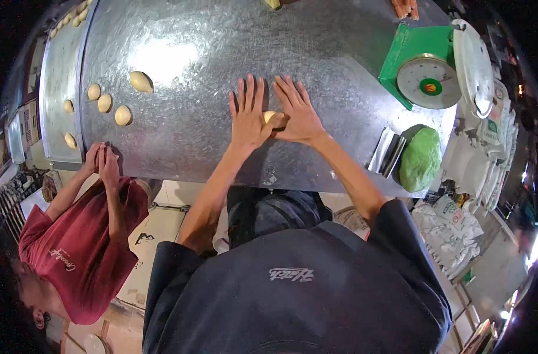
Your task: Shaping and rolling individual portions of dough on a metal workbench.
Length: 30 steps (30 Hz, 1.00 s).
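Observation:
A small piece of pale yellow dough (269, 116) lies on the metal table between my hands, partly hidden by my thumbs. My left hand (248, 118) rests palm down beside it, fingers stretched forward. On the dough's other side my right hand (298, 115) lies flat too, fingers extended and angled inward. Both thumbs meet at the dough. Further left sit several loose dough balls (122, 115), and beyond them a longer, pointed dough piece (141, 82).
A metal table (192, 135) spans the front. At right stand a green scale (419, 65) with a round dial, a large green lump (421, 159) and shiny metal pieces (387, 152). A co-worker in a red shirt (83, 253) stands at left, hands at the table edge.

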Tool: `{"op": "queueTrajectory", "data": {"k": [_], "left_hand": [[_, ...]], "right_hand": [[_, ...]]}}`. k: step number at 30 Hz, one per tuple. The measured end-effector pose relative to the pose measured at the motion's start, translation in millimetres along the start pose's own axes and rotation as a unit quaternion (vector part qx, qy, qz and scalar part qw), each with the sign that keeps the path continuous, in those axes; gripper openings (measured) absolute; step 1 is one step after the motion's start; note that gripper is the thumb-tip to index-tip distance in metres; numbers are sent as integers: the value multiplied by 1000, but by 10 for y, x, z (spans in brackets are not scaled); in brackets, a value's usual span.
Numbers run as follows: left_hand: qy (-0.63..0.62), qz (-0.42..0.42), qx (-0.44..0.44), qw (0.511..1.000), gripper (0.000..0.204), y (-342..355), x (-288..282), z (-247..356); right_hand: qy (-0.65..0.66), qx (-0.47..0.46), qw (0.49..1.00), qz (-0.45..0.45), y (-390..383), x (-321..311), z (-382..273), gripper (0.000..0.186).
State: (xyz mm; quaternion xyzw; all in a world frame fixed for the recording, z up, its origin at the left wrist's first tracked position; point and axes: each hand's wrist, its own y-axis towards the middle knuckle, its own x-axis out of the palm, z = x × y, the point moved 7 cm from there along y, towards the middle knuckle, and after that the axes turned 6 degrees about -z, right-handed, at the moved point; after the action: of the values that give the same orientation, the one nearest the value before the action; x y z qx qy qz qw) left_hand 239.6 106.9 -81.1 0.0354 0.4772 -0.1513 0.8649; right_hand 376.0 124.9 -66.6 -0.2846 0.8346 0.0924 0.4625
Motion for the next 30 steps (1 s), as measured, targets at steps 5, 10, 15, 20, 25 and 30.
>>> {"op": "queueTrajectory", "data": {"k": [5,10,15,20,25,30], "left_hand": [[-213,-66,65,973,66,-217,-80,111],[-120,-53,97,987,68,-594,-75,285],[-31,-24,109,993,70,-645,-232,144],[-109,-77,49,990,50,-501,-288,-185],[-154,-103,83,979,33,-464,-266,-130],[-100,-11,99,990,39,-472,-373,19]], "right_hand": [[213,15,977,-15,-190,65,-31,64],[233,40,970,-56,-447,265,-132,53],[181,-10,983,25,-586,59,-162,55],[141,-15,989,31,-564,112,-236,54],[124,-23,990,57,-564,181,-310,54],[184,-1,980,71,-676,170,-116,39]]}}
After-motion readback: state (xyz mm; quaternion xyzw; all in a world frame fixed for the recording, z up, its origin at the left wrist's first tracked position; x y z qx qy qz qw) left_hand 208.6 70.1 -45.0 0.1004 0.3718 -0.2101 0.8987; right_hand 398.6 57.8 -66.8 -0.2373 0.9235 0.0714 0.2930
